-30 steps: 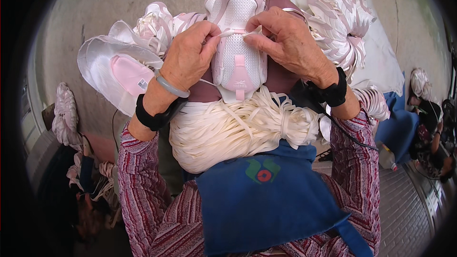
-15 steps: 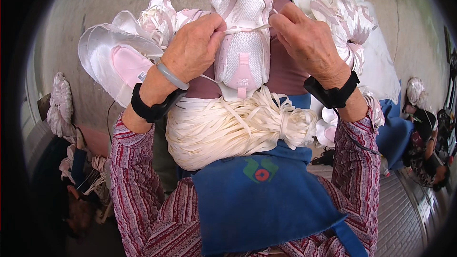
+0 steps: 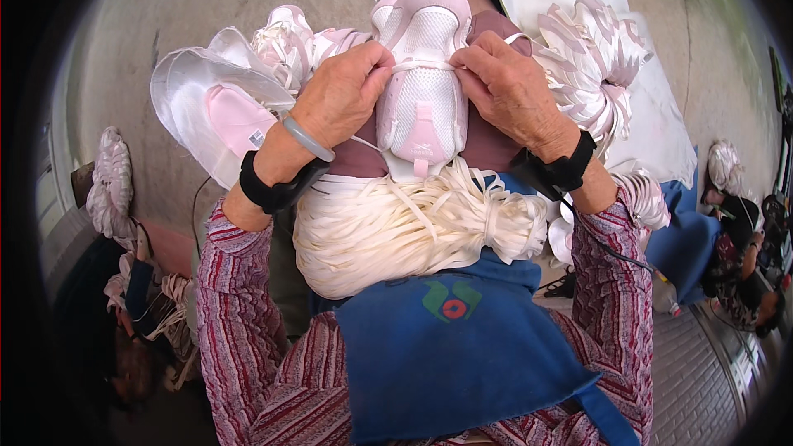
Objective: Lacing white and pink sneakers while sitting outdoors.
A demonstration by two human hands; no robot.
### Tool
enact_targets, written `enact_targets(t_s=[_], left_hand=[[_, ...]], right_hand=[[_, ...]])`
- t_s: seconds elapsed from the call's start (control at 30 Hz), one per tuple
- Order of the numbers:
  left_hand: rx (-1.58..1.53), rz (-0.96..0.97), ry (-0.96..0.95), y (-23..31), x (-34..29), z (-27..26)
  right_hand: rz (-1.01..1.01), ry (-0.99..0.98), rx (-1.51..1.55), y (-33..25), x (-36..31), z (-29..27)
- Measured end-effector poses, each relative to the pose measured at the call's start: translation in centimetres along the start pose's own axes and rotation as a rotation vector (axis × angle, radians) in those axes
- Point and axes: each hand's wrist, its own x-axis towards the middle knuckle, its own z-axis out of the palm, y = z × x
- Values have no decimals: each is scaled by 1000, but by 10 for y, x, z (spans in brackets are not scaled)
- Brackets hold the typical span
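Soft, diffuse light brightens the concrete floor [image 3: 223,0] and the pink-and-white shoe upper [image 3: 421,83], whose mesh [image 3: 409,95] reads clearly; the lower left sinks into murky shadow, pale glare glints at the lower right, and edges bend toward the black, blurry rim

One fisheye view looks down from the head, close above the shoe upper [image 3: 423,97]
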Motion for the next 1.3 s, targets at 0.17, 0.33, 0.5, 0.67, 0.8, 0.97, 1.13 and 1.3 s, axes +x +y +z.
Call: enact_targets(t_s=[0.17, 0.33, 0.5, 0.67, 0.8, 0.97, 1.13, 1.3], left_hand=[[91, 94, 24, -4, 7, 1], [43, 57, 117, -13, 6, 0], [-106, -99, 156, 24, -18, -13], [-115, -81, 98, 3, -29, 8], [13, -243, 6, 10, -17, 5], [56, -26, 115, 0, -11, 4], [102, -91, 59, 5, -3, 1], [155, -60, 23, -2, 2, -5]], right_hand=[[-3, -11, -186, -4, 5, -3], [79, 6, 140, 4, -3, -4], [347, 64, 489, -1, -18, -16], [259, -40, 296, -1, -19, -5], [295, -19, 305, -3, -8, -3], [291, -10, 313, -3, -7, 0], [250, -10, 260, 0, -7, -1], [211, -73, 219, -1, 2, -5]])
